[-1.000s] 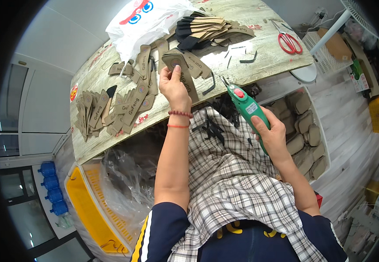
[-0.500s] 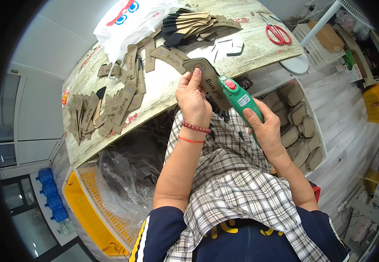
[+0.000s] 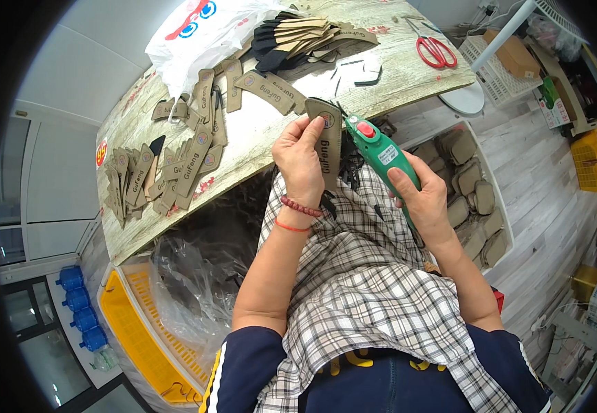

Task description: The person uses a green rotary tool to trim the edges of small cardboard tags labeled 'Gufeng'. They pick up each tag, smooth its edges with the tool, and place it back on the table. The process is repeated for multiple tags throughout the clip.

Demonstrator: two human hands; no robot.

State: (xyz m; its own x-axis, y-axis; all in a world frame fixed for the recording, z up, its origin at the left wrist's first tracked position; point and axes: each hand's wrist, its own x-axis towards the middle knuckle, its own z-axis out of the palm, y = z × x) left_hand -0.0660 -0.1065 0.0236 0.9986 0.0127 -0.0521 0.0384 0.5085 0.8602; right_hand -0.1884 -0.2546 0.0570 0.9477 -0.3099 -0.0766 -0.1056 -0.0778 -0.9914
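Note:
Pinched between the thumb and fingers of my left hand [image 3: 300, 157] is a long brown fabric patch [image 3: 331, 155] with printed lettering and a rounded top. My right hand [image 3: 423, 199] is wrapped round green electric scissors [image 3: 385, 153] with a red button. Their narrow head points up and left, close beside the patch's right edge; whether it touches cannot be made out. More brown patches [image 3: 192, 168] lie in overlapping rows at the table's left, and a few [image 3: 271, 91] lie just beyond my left hand. A fanned stack of black and tan pieces [image 3: 295, 41] sits farther back.
Red-handled scissors [image 3: 436, 52] and thin black offcuts [image 3: 369, 77] lie on the table [image 3: 408, 89]. A white plastic bag [image 3: 209, 41] stands at the back left. To my right is a bin of brown pads [image 3: 474, 175]; at lower left, a yellow basket [image 3: 130, 330] and clear plastic [image 3: 192, 296].
The patch has swung from a slant to nearly upright. My left hand has shifted slightly left, and the electric scissors' head has come a little apart from the patch's edge.

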